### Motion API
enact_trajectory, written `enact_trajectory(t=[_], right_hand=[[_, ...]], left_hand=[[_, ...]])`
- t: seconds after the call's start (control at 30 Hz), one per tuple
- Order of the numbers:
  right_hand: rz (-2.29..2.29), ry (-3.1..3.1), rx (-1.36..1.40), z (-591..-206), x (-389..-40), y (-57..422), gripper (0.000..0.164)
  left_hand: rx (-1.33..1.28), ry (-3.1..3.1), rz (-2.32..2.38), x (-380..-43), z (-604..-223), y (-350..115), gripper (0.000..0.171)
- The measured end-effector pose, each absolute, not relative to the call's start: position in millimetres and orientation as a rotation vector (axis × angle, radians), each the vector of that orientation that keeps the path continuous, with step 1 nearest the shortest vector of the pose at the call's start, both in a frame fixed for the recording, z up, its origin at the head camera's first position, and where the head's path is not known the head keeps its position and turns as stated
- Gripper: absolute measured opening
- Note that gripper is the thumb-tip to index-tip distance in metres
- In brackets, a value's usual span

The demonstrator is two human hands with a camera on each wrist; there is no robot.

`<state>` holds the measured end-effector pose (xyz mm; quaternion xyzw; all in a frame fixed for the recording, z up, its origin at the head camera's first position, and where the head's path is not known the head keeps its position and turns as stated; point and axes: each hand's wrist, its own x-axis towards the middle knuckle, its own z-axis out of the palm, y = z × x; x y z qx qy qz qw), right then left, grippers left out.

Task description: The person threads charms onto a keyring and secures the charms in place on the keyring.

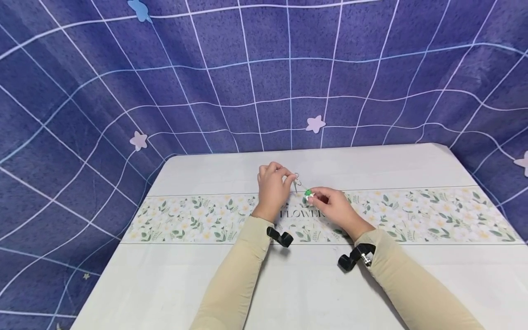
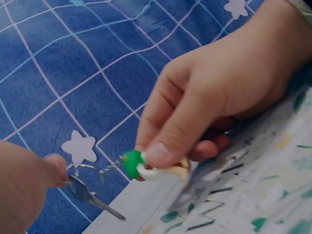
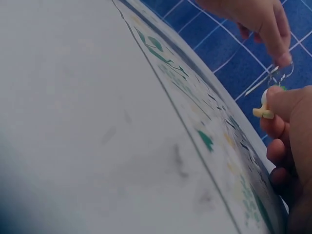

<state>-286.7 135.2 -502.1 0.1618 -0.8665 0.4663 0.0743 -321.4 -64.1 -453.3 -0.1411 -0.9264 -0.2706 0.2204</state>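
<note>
My left hand (image 1: pixel 273 192) pinches the metal ring end of a keychain between thumb and fingertip. From that ring hangs a silver key (image 2: pixel 97 199), its blade pointing down and outward in the left wrist view. A short twisted chain (image 2: pixel 106 170) runs across to a small figurine charm (image 2: pixel 132 165) with a green top, white middle and yellowish base. Thumb and fingers of my right hand (image 1: pixel 336 207) pinch this charm and cover part of it. Both hands hold the keychain above the table, a short distance apart.
Below the hands lies a white table (image 1: pixel 181 275) with a flower-print band (image 1: pixel 185 220) bearing dark lettering. Behind it hangs a blue grid-patterned curtain (image 1: pixel 264 82) with stars. Black straps (image 1: pixel 356 256) sit on both wrists.
</note>
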Motion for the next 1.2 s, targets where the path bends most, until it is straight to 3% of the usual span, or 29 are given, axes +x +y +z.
enact_trajectory(t=[0.2, 0.6, 1.2], right_hand=[[1.350, -2.585, 0.486, -503.1, -287.7, 133.4, 0.032], [1.195, -2.638, 0.406, -507.6, -286.9, 131.3, 0.015], [0.948, -2.753, 0.373, -499.8, -285.9, 136.8, 0.013]], left_hand=[[-0.257, -2.670, -0.753, -333.7, -459.8, -62.2, 0.023], [-0.101, -2.768, -0.823, -347.6, -479.8, -49.9, 0.020], [-0.144, -2.732, -0.891, -354.8, -499.8, -38.7, 0.014]])
